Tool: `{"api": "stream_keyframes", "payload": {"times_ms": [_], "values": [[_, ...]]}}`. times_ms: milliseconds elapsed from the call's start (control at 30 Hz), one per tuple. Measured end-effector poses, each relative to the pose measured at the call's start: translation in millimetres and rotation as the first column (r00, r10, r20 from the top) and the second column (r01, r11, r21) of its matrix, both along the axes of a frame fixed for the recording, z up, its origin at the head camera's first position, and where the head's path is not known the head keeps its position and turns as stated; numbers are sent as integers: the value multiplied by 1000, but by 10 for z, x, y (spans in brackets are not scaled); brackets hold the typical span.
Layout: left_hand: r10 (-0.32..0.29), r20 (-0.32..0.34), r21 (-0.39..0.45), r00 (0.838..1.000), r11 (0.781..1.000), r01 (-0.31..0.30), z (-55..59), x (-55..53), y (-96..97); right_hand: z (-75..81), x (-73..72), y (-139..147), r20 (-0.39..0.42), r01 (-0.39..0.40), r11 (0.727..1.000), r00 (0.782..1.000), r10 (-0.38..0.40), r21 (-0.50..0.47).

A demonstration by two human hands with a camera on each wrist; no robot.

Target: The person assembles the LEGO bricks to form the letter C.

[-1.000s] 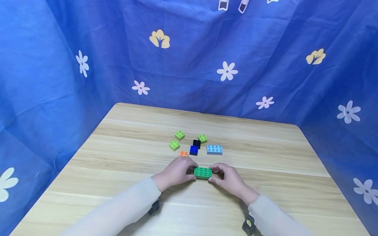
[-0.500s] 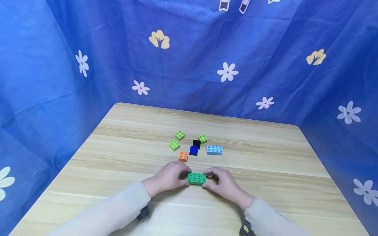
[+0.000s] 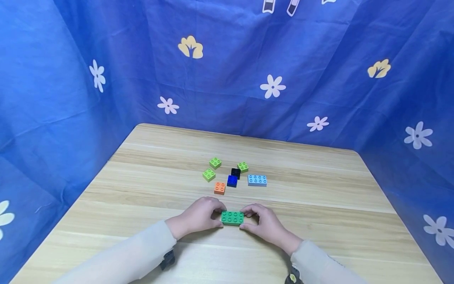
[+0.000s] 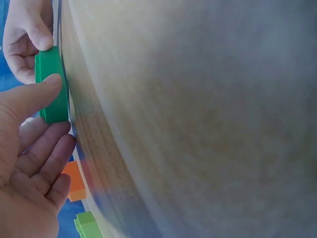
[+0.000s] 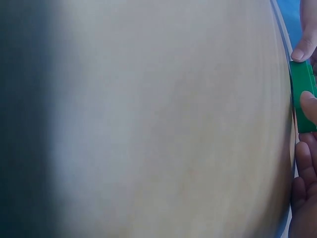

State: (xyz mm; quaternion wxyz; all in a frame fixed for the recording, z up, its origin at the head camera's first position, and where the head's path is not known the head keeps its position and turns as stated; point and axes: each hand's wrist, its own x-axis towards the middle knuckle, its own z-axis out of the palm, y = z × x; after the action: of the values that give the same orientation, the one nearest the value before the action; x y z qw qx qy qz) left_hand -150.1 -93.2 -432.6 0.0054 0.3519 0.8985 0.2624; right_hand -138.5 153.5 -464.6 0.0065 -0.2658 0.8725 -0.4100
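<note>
A green building brick [image 3: 232, 218] with two rows of studs on top lies low at the table's near middle, studs up. My left hand [image 3: 201, 215] pinches its left end, thumb on the near side. My right hand [image 3: 265, 223] pinches the right end in the same way. Seen from the left wrist, the green brick [image 4: 53, 94] has the thumb laid across its side, and the other fingers are partly hidden behind it. In the right wrist view the green brick [image 5: 302, 84] shows only at the right edge.
Beyond the hands lie an orange brick [image 3: 219, 188], a dark blue brick [image 3: 232, 181], a black brick [image 3: 235, 173] and a light blue brick [image 3: 257, 180]. Lime bricks [image 3: 209, 174] lie farther back. A blue curtain [image 3: 227, 79] surrounds the wooden table [image 3: 337, 189].
Both hands have moved left and toward the near edge with the green brick between them. The orange brick, partly covered by the left hand before, is now fully visible.
</note>
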Motion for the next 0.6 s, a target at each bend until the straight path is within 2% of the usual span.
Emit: {"api": "stream_keyframes", "payload": {"times_ms": [200,600], "values": [[4,10,1,1000,1000,-4,-1,10,-12,3,10,-11,29,0,1000,1000,-1,7],[-1,28,-5,1000,1000,1,13,19,-13,-5,18,-18,15,0,1000,1000,0,19]]}}
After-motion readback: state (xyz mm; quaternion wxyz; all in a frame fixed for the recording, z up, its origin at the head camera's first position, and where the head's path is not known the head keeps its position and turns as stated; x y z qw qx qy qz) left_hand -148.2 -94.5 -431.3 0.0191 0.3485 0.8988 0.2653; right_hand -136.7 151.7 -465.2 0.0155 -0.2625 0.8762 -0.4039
